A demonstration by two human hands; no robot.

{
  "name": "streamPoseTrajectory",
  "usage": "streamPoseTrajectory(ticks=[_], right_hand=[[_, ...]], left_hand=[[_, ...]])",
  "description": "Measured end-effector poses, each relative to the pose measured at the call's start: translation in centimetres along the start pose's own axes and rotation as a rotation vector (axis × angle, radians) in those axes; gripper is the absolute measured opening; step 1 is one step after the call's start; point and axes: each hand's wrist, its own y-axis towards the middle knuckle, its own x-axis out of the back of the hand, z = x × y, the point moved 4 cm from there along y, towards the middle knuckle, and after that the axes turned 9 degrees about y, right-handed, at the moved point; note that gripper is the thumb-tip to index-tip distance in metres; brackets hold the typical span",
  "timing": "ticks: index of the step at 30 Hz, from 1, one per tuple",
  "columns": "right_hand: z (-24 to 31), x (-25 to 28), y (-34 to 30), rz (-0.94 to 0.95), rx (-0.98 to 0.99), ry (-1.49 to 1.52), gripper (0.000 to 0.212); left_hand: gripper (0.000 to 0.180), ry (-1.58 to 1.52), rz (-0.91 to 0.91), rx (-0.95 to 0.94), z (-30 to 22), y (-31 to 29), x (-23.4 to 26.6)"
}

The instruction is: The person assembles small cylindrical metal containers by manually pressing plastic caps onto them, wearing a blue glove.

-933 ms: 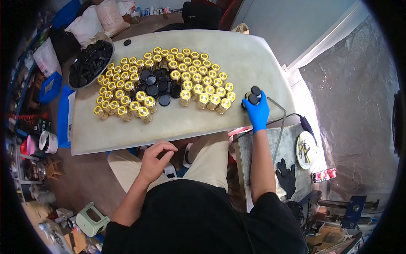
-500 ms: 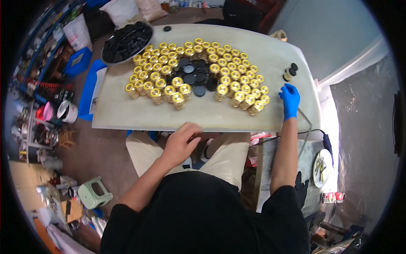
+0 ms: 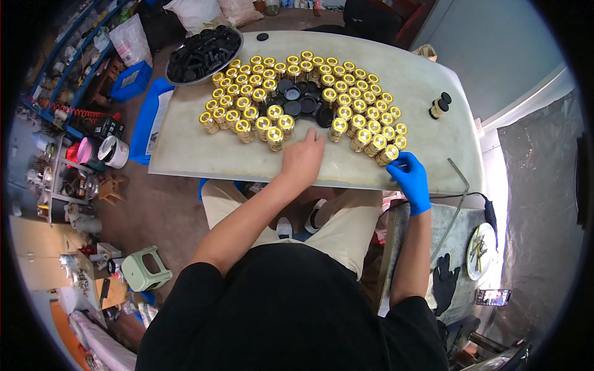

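My bare left hand [image 3: 303, 159] is over the table's near part, fingers curled together at the front of a group of round black caps [image 3: 307, 105]. Whatever lies under those fingertips is hidden. In a blue glove, my right hand [image 3: 409, 180] pinches a gold-topped cylinder [image 3: 388, 155] at the near right corner of the cluster. Many similar gold cylinders [image 3: 275, 139] stand upright, packed around the black caps. Farther right, apart from the cluster, is a gold cylinder with black ends [image 3: 440, 106].
A metal bowl [image 3: 238, 52] heaped with black parts is at the table's far left; a single black cap [image 3: 262, 37] lies nearby. A bent metal rod [image 3: 459, 176] crosses the right edge. The lower side table holds a white plate [image 3: 489, 250] and a black glove [image 3: 444, 284].
My left hand has moved forward from the table's near edge to the black caps. My right hand has come left and nearer, closing on a gold cylinder. The whole view has shifted slightly.
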Motion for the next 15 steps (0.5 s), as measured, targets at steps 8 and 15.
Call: streamPoseTrajectory(ticks=[8,15], right_hand=[[2.8,-4.2,-2.1,-0.287,0.323,-0.66,0.046],[3.6,-11.0,-4.4,0.095,0.141,0.138,0.038]], left_hand=[[0.034,-0.126,-0.075,-0.147,0.3,-4.7,1.5],[0.042,-1.04,0.088,-0.011,2.8,-7.1,2.6]])
